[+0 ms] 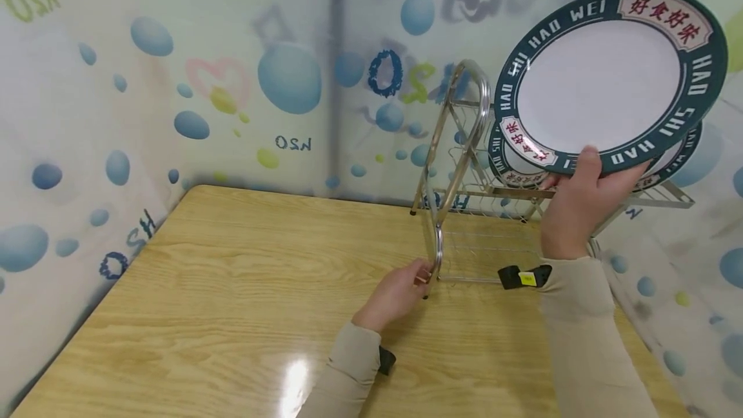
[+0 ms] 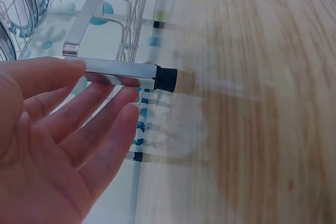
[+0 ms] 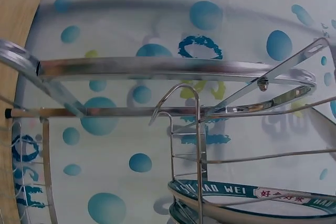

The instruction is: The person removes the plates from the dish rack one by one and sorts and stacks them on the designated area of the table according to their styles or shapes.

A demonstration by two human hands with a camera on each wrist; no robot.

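Observation:
A round white plate [image 1: 598,82] with a dark green lettered rim is held up over the dish rack, tilted to face the camera. My right hand [image 1: 586,202] grips its lower edge, the thumb lying on the front face. Behind it, at least one more green-rimmed plate [image 3: 236,212] sits in the rack's upper tier, partly hidden in the head view. My left hand [image 1: 397,292] holds the front leg of the metal dish rack [image 1: 458,166] low down, near the table. In the left wrist view, the thumb presses on top of the metal leg [image 2: 118,72], fingers below it.
The rack stands on a wood-grain table [image 1: 249,263] near its back edge, with a wire lower shelf [image 1: 493,247]. A patterned wall covering [image 1: 290,82] rises close behind. Black straps circle both wrists.

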